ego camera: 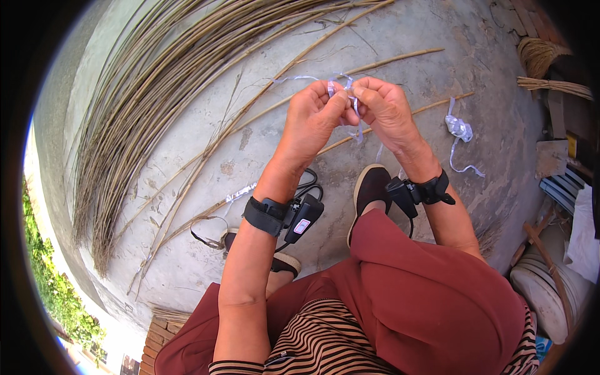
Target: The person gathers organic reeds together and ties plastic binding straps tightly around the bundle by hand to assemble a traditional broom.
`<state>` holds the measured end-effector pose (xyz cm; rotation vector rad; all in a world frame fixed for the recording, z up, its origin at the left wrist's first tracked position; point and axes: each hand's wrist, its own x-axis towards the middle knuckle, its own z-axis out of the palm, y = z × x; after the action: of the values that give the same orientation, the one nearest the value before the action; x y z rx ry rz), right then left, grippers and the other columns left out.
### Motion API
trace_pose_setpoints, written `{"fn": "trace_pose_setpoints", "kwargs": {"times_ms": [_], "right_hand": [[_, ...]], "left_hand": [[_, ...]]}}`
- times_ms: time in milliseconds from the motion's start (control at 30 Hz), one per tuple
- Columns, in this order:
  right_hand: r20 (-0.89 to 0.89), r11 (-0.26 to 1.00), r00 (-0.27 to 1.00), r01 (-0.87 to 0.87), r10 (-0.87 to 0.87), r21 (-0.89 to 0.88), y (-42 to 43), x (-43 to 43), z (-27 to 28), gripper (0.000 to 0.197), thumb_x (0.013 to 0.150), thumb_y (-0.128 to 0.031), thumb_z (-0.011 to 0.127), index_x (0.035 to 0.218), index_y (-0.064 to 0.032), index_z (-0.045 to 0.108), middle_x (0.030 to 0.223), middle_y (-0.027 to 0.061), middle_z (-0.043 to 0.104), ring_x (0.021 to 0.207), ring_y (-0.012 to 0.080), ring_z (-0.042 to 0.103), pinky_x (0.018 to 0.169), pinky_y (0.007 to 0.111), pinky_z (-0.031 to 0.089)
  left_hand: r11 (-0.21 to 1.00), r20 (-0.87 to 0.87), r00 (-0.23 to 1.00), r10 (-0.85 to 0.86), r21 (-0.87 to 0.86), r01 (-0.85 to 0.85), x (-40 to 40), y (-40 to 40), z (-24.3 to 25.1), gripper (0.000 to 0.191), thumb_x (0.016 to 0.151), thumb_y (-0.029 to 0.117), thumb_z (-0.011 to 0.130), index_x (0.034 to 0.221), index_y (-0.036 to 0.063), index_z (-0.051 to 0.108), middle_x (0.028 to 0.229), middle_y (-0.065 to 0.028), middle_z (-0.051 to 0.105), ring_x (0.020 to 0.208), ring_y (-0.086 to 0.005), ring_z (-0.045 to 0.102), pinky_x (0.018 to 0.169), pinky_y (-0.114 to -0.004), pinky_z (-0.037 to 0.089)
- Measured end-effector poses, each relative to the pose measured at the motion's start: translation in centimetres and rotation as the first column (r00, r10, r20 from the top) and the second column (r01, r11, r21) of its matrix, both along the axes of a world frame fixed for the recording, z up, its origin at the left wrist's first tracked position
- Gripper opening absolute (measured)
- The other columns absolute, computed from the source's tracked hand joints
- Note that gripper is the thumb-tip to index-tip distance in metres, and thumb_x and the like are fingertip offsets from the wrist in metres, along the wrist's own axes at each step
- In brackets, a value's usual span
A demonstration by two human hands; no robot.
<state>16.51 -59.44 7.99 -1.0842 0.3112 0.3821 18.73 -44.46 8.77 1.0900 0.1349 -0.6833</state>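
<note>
My left hand (pixel 315 112) and my right hand (pixel 385 105) are close together at the upper middle, both pinching a whitish-purple plastic strip (pixel 355 108) that loops between the fingers. One loose end trails left over the stalks, and others hang below the hands. Beneath my hands, several long dry stalks (pixel 398 59) lie on the concrete floor. A crumpled bundle of the same plastic strip (pixel 458 127) lies to the right of my right hand, with a tail curling from it. More shiny strip (pixel 241 192) is wound around a stalk near my left wrist. The exact crossing of the strip is partly hidden by fingertips.
A large heap of long thin stalks (pixel 154 108) spreads across the upper left. A black cord loop (pixel 206 236) lies by one shoe. Along the right edge are a straw bundle (pixel 555 87), blue slatted items (pixel 560 190) and round pale stacked objects (pixel 539 300). Brickwork (pixel 159 340) shows lower left.
</note>
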Motion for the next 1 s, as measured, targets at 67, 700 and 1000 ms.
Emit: {"fn": "trace_pose_setpoints", "kwargs": {"times_ms": [67, 700, 1000], "right_hand": [[-0.011, 0.999, 0.999, 0.034, -0.034, 0.027, 0.2, 0.0, -0.1, 0.015, 0.087, -0.016, 0.054, 0.084, -0.0014, 0.057, 0.074, 0.0000, 0.056, 0.065, 0.0054, 0.051, 0.062, 0.019, 0.043], [-0.120, 0.899, 0.957, 0.290, -0.265, 0.330, 0.8, 0.1, -0.3, 0.011, 0.088, -0.013, 0.052, 0.089, -0.0024, 0.054, 0.076, -0.0001, 0.053, 0.066, 0.0056, 0.046, 0.057, 0.019, 0.039], [-0.041, 0.987, 0.999, 0.000, 0.007, 0.163, -4.2, -0.3, -0.2, 0.013, 0.089, -0.017, 0.051, 0.089, -0.0037, 0.053, 0.062, -0.0064, 0.035, 0.055, 0.0040, 0.031, 0.049, 0.018, 0.027]], "left_hand": [[1.000, -0.013, 1.000, 0.003, -0.014, -0.003, 0.1, 0.2, -0.2, 0.014, 0.089, 0.011, 0.048, 0.090, -0.0027, 0.051, 0.074, -0.0066, 0.058, 0.064, -0.0110, 0.058, 0.062, -0.023, 0.049], [0.939, -0.176, 0.945, 0.277, -0.159, -0.305, 0.7, 1.7, -1.8, 0.009, 0.091, 0.016, 0.048, 0.086, 0.0087, 0.049, 0.080, -0.0014, 0.057, 0.079, -0.0120, 0.055, 0.069, -0.025, 0.044], [0.991, -0.036, 0.994, 0.106, 0.085, -0.103, 2.7, 5.9, -2.2, 0.039, 0.072, 0.001, 0.063, 0.109, -0.0019, 0.049, 0.071, 0.0049, 0.048, 0.065, -0.0052, 0.052, 0.060, -0.021, 0.043]]}}
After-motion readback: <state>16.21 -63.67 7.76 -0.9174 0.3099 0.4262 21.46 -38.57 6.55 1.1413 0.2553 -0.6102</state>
